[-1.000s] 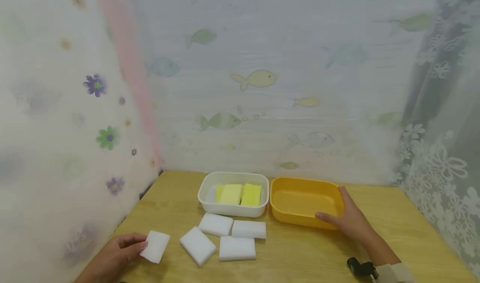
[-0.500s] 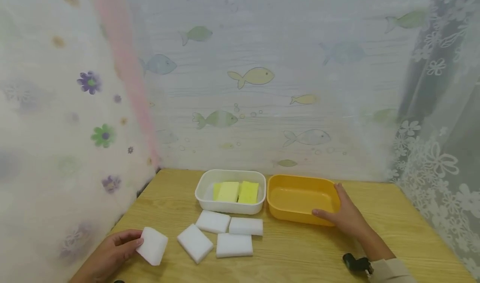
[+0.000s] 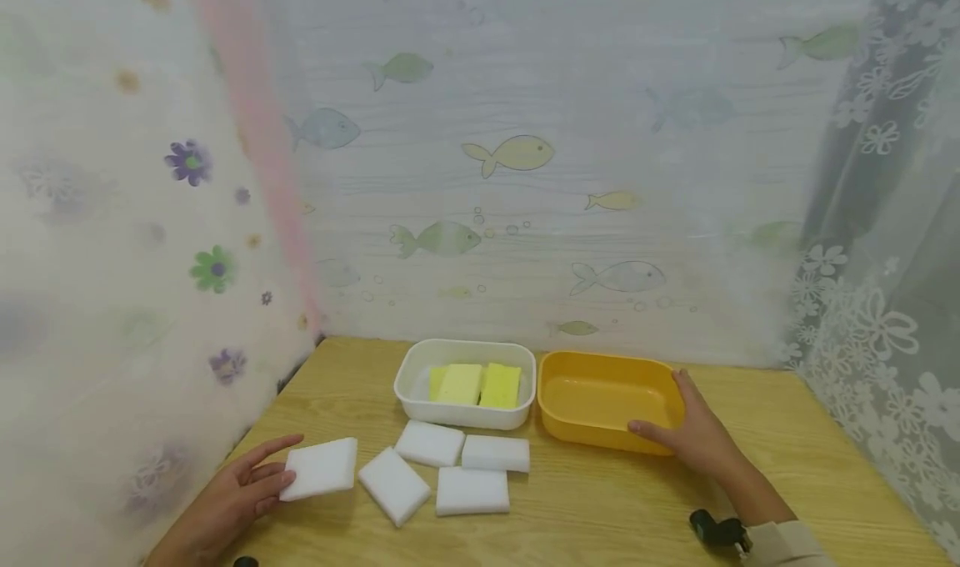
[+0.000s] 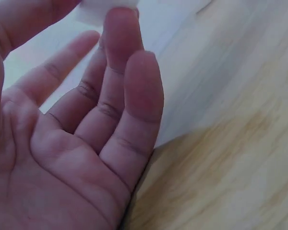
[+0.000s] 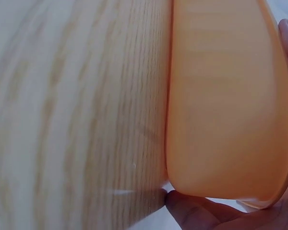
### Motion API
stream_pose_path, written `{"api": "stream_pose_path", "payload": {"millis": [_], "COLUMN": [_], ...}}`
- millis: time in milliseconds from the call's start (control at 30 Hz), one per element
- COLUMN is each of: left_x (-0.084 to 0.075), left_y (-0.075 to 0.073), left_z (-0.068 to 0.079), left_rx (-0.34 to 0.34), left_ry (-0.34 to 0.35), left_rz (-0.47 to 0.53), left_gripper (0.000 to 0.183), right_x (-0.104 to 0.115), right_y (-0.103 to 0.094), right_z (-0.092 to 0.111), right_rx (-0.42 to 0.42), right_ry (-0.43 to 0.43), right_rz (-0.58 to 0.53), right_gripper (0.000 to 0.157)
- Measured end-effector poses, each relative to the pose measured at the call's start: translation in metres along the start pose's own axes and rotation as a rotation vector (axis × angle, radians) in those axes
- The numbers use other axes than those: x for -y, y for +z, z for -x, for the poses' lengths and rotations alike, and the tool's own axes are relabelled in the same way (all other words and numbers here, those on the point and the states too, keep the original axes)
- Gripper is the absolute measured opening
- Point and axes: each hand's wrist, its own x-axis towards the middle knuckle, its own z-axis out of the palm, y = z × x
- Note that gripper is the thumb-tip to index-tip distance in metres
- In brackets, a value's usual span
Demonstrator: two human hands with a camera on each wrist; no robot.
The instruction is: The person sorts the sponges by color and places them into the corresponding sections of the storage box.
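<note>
My left hand [image 3: 232,496] pinches a white sponge block [image 3: 322,469] by its near left edge, at the left of the table in the head view. In the left wrist view a sliver of that white block [image 4: 103,10] shows at the fingertips. My right hand [image 3: 701,438] grips the right end of an orange tub [image 3: 600,439], thumb on the front rim and fingers at the back corner. The right wrist view shows the wall of the orange tub [image 5: 230,105] close up. Several more white sponge blocks [image 3: 472,492] lie in front of the tubs.
A white tub [image 3: 465,418] holding yellow sponge blocks [image 3: 460,383] stands left of the orange one. A small black object [image 3: 716,529] lies by the right forearm. Printed curtains [image 3: 525,217] rise behind the wooden table [image 3: 600,517] and along both sides.
The white sponge block in my left hand has turned and shifted slightly right and up, and a finger has lifted away from it. The right hand keeps its hold on the orange tub.
</note>
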Motion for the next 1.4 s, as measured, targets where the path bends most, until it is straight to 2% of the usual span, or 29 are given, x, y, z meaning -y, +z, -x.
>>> {"api": "stream_pose_path", "payload": {"millis": [67, 167, 267, 367, 533, 767, 1033, 1400], "left_x": [-0.002, -0.007, -0.016, -0.026, -0.044, -0.060, -0.075, -0.085], "left_y": [0.005, 0.016, 0.027, 0.036, 0.051, 0.075, 0.105, 0.144], "left_z": [-0.002, -0.009, -0.017, -0.024, -0.039, -0.066, -0.097, -0.128], "left_rx": [-0.037, -0.152, -0.246, -0.284, -0.315, -0.279, -0.168, -0.122], "left_ry": [0.007, -0.009, -0.018, -0.008, 0.031, 0.103, 0.209, 0.254], "left_rz": [0.003, -0.021, -0.050, -0.085, -0.120, -0.154, -0.265, -0.278], "left_gripper": [0.052, 0.043, 0.050, 0.060, 0.053, 0.045, 0.042, 0.033], "right_x": [-0.001, -0.001, 0.000, 0.001, 0.001, -0.002, -0.001, -0.004], "right_y": [0.000, -0.001, -0.001, -0.001, 0.000, 0.002, 0.002, 0.003], "right_z": [0.000, 0.000, 0.000, 0.001, 0.001, 0.001, -0.001, -0.002], "right_rx": [0.005, 0.010, 0.008, 0.006, 0.003, -0.015, -0.024, -0.022], "right_ry": [0.000, 0.001, -0.004, -0.011, -0.010, -0.010, -0.027, -0.013], "right_rz": [0.001, 0.003, 0.002, -0.003, -0.012, -0.013, -0.010, -0.012], "right_gripper": [0.127, 0.126, 0.126, 0.126, 0.124, 0.124, 0.122, 0.123]}}
